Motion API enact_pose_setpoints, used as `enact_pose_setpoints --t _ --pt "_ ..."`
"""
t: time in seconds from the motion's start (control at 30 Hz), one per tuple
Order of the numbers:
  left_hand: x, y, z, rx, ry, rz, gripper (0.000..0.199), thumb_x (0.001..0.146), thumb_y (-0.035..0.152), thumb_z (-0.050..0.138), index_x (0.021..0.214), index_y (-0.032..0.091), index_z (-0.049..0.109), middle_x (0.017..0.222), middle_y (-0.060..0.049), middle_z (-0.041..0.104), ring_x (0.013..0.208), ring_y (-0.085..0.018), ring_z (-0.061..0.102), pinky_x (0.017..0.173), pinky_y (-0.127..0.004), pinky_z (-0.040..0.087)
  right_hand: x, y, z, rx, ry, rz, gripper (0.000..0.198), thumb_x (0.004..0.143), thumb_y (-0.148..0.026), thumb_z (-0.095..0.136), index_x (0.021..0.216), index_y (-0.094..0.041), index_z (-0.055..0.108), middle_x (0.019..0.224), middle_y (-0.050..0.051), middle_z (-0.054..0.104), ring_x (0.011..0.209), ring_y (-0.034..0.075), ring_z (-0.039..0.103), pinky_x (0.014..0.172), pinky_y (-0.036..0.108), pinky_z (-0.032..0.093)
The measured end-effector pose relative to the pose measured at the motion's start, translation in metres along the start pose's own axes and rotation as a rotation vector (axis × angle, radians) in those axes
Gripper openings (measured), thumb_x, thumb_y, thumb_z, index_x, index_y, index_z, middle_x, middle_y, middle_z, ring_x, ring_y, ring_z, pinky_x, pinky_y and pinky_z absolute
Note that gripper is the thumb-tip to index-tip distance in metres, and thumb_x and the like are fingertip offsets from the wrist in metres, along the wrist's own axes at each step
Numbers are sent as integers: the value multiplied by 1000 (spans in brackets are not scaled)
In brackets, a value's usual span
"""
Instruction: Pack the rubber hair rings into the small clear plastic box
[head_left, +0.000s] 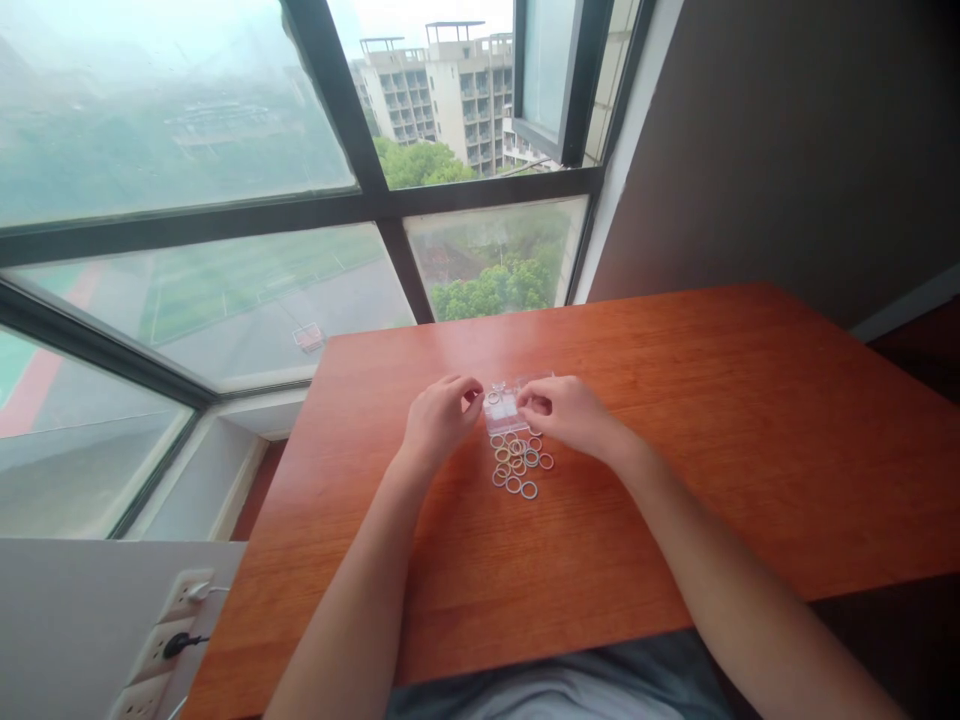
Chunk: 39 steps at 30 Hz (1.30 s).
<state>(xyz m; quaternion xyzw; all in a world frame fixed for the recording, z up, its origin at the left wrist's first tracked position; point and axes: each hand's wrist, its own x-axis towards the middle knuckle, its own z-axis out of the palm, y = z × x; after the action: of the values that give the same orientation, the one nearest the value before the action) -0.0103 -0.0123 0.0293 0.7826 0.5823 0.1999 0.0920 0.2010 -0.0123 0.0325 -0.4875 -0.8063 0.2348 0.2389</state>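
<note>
A small clear plastic box (504, 412) lies on the wooden table between my hands, with one pale ring (493, 398) at its left side. My left hand (441, 420) is at the left edge of the box, thumb and fingertips pinched together. From the right, my right hand (571, 412) reaches over the box's other side with its fingers curled into a pinch. What either pinch holds, if anything, is too small to make out. Just in front of the box lies a loose cluster of several thin rings (517, 465), whitish, yellowish, pinkish and grey, some overlapping. My right hand hides part of the box.
The reddish-brown table (675, 400) reaches up to dark-framed windows (375, 205) at the back and left. A grey wall (765, 150) stands at the right. Wall sockets (165, 645) with plugged-in cables are at the lower left, beside the table edge.
</note>
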Motion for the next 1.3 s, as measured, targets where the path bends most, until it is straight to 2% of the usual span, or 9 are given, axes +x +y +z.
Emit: enact_pose_setpoints --t 0.13,0.3,0.47,0.6,0.73,0.87,1.03,1.2,1.3 --pt "-2 -3 -13 23 -53 19 17 85 27 51 82 20 66 84 -3 70 67 -14 58 59 -24 36 13 -4 26 2 226 62 10 80 -21 61 84 -20 70 66 -2 63 65 12 54 66 23 37" --pt "-6 -4 -24 67 -145 48 20 85 27 49 74 19 64 73 -3 68 62 -14 55 56 -24 32 22 -5 43 -97 262 102 13 83 -26 59 89 -24 71 79 0 70 73 15 59 71 26 39" --pt "-9 3 -29 89 -185 96 19 84 24 49 75 19 66 72 -4 68 60 -14 55 55 -24 32 17 2 37 -105 275 116 15 85 -30 58 90 -24 71 74 0 67 71 15 58 67 25 38" --pt "-13 17 -28 96 -278 151 16 80 19 52 80 22 68 77 -2 70 62 -14 56 55 -24 33 12 10 32 -69 288 122 15 83 -30 57 87 -23 71 72 0 65 67 14 56 64 24 38" --pt "-15 32 -21 117 -374 198 16 80 18 53 82 23 68 80 -2 70 66 -16 59 57 -24 36 9 17 27 -41 305 119 16 81 -27 57 88 -22 71 67 -1 63 64 13 55 62 23 38" --pt "-17 42 -11 127 -402 265 16 80 18 54 89 23 68 84 -3 70 70 -16 61 59 -23 39 9 19 22 -38 318 117 16 81 -27 56 85 -22 71 64 -2 61 61 13 53 60 23 37" --pt "-20 50 2 126 -479 371 14 83 19 53 82 22 66 84 -3 70 72 -17 63 59 -23 40 9 18 19 -29 308 124 16 81 -26 56 84 -22 71 63 -2 61 60 13 53 59 23 36" --pt "-21 54 10 175 -483 402 22 89 23 46 81 21 66 84 -5 70 72 -19 64 58 -25 41 10 18 19 -29 307 132 15 80 -25 57 84 -22 71 62 -2 61 60 13 54 59 23 36" --pt "-20 55 9 190 -484 415 18 87 21 48 78 20 63 83 -5 70 67 -17 62 55 -24 37 10 18 20 -35 300 124 14 80 -23 58 84 -23 71 63 -2 62 61 13 55 60 23 36"
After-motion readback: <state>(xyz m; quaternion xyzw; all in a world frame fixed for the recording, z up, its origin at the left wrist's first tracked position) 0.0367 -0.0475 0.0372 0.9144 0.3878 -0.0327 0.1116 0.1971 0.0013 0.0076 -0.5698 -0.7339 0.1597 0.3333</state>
